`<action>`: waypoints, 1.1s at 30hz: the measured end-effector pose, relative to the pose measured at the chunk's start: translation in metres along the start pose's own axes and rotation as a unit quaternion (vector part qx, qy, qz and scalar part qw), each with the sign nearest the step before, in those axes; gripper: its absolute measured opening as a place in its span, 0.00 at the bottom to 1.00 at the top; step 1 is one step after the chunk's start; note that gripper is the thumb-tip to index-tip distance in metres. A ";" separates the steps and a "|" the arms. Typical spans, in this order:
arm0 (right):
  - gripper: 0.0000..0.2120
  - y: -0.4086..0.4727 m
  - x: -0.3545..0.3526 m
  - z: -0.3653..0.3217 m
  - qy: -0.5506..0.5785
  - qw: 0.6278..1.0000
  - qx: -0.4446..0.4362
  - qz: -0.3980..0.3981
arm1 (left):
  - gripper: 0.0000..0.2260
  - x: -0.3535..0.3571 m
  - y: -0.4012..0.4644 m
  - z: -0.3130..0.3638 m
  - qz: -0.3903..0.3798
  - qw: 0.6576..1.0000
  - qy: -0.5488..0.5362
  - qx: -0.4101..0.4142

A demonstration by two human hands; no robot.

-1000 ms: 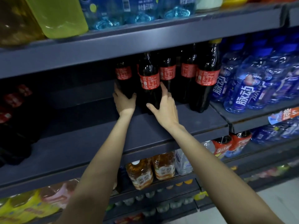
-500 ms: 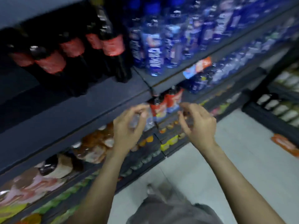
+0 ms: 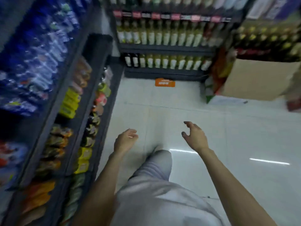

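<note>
Nearest stock: lower-shelf bottles (image 3: 91, 128), 9 o'clock of left hand (image 3: 124, 141), near, no contact with fingers. Left hand loosely curled, empty. Right hand (image 3: 194, 137) at its 3 o'clock, fingers spread and bent, empty, above floor tiles (image 3: 162, 115). Cardboard box (image 3: 257, 79) at 1 o'clock, well apart.

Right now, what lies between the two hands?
Head view: only pale floor shows between the left hand and right hand; a grey trouser leg reaches up just below the gap. Both hands hold nothing.
</note>
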State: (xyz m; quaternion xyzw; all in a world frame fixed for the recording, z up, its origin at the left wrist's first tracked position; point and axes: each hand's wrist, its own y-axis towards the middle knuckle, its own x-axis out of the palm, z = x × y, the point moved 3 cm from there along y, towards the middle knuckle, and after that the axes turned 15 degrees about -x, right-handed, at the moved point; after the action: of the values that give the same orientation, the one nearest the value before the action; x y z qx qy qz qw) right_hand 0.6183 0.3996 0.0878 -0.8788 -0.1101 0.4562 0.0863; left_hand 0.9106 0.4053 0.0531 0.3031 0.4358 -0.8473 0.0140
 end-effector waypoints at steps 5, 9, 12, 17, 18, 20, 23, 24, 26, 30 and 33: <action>0.21 0.040 -0.096 0.137 0.003 0.991 0.125 0.053 | 0.09 0.057 0.052 0.125 -0.050 0.997 0.038 0.039; 0.19 0.078 -0.174 0.217 0.014 0.982 0.169 0.083 | 0.07 0.119 0.106 0.237 -0.086 0.991 0.078 0.073; 0.18 0.108 -0.226 0.257 0.048 0.972 0.202 0.105 | 0.08 0.170 0.128 0.335 -0.118 0.978 0.131 0.107; 0.15 0.165 -0.299 0.322 0.060 0.960 0.221 0.164 | 0.10 0.253 0.131 0.494 -0.137 0.960 0.169 0.178; 0.15 0.175 -0.311 0.336 0.064 0.956 0.223 0.180 | 0.10 0.269 0.128 0.520 -0.139 0.955 0.169 0.198; 0.14 0.196 -0.334 0.365 0.071 0.948 0.229 0.209 | 0.09 0.299 0.118 0.566 -0.136 0.945 0.161 0.252; 0.14 0.225 -0.369 0.419 0.076 0.943 0.226 0.233 | 0.10 0.346 0.108 0.621 -0.129 0.938 0.144 0.289; 0.14 0.234 -0.381 0.440 0.069 0.945 0.219 0.233 | 0.10 0.365 0.109 0.635 -0.137 0.935 0.146 0.293; 0.15 0.253 -0.407 0.486 0.049 0.951 0.198 0.231 | 0.12 0.404 0.109 0.661 -0.154 0.928 0.155 0.300; 0.21 0.292 -0.444 0.568 -0.041 0.973 0.147 0.171 | 0.15 0.486 0.110 0.695 -0.186 0.943 0.135 0.240; 0.27 0.314 -0.457 0.617 -0.062 0.984 0.122 0.111 | 0.19 0.541 0.112 0.710 -0.149 0.956 0.143 0.209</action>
State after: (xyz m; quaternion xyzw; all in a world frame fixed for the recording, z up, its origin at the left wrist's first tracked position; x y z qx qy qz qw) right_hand -0.1083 0.0047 0.0155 -0.8384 0.0393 0.5268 0.1346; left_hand 0.1453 -0.0644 -0.0036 0.3484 0.2867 -0.8599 -0.2388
